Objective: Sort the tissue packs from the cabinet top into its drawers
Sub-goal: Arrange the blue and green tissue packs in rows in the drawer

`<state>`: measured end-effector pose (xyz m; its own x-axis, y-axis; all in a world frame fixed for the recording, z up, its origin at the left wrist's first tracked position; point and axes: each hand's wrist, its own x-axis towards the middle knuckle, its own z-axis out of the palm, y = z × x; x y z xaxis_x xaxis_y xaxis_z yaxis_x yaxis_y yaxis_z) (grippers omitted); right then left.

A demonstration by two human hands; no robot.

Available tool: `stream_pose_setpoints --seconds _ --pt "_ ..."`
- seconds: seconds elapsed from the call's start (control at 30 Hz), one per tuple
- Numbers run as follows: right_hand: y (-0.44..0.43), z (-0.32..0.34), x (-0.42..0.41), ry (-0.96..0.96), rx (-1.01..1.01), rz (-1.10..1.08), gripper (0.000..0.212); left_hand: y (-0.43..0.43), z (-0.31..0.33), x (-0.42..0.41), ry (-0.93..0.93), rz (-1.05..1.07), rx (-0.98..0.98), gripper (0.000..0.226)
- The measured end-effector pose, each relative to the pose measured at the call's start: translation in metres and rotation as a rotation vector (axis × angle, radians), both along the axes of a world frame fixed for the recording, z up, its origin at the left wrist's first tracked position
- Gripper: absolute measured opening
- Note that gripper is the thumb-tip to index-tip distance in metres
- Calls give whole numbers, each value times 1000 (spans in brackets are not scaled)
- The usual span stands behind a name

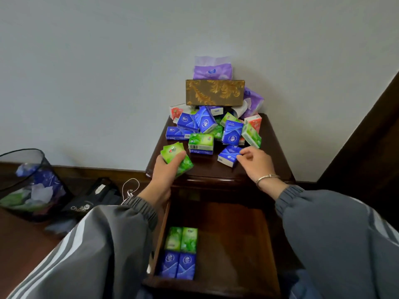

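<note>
A heap of small blue, green and red tissue packs (pixel 207 128) lies on the dark wooden cabinet top (pixel 272 152). My left hand (pixel 167 169) grips green packs (pixel 176 155) at the top's front left corner. My right hand (pixel 254 161) pinches a blue pack (pixel 227 155) that lies on the top near the front. Below, the open drawer (pixel 235 234) holds two green packs (pixel 181 238) and two blue packs (pixel 178 265) in its left part.
A gold patterned tissue box (pixel 214 91) and purple soft packs (pixel 212 71) stand at the back against the wall. A black mesh bin (pixel 28 182) with rubbish and a dark bag (pixel 95 198) sit on the floor to the left.
</note>
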<state>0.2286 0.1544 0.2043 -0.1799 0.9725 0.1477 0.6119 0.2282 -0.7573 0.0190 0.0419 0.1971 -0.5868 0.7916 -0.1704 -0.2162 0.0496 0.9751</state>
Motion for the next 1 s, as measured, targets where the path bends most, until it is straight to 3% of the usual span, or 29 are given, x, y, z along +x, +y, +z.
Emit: stream_pose_setpoints --seconds 0.17,0.33,0.43,0.63,0.7,0.8,0.9,0.97,1.0 --pt "60 30 -24 -126 179 2 52 30 -9 -20 43 83 35 53" --pt "84 48 -45 -655 484 171 76 32 -26 -17 231 102 -14 45" --pt "87 48 -52 -881 553 146 72 31 -28 -19 239 73 -3 48" --pt "84 45 -49 -943 545 119 46 25 -30 -19 198 42 9 48" --pt "81 51 -41 -841 510 101 42 24 -34 -18 186 45 9 47" --pt "74 57 -23 -431 376 -20 34 21 -36 -15 172 44 -5 46" --pt "54 56 -20 123 -152 -91 23 26 -34 -21 170 59 -1 44" --pt "36 49 -17 383 -561 -98 17 28 -26 -21 178 26 8 44" --pt "27 43 -13 492 -667 -121 16 31 -22 -17 188 -12 14 43"
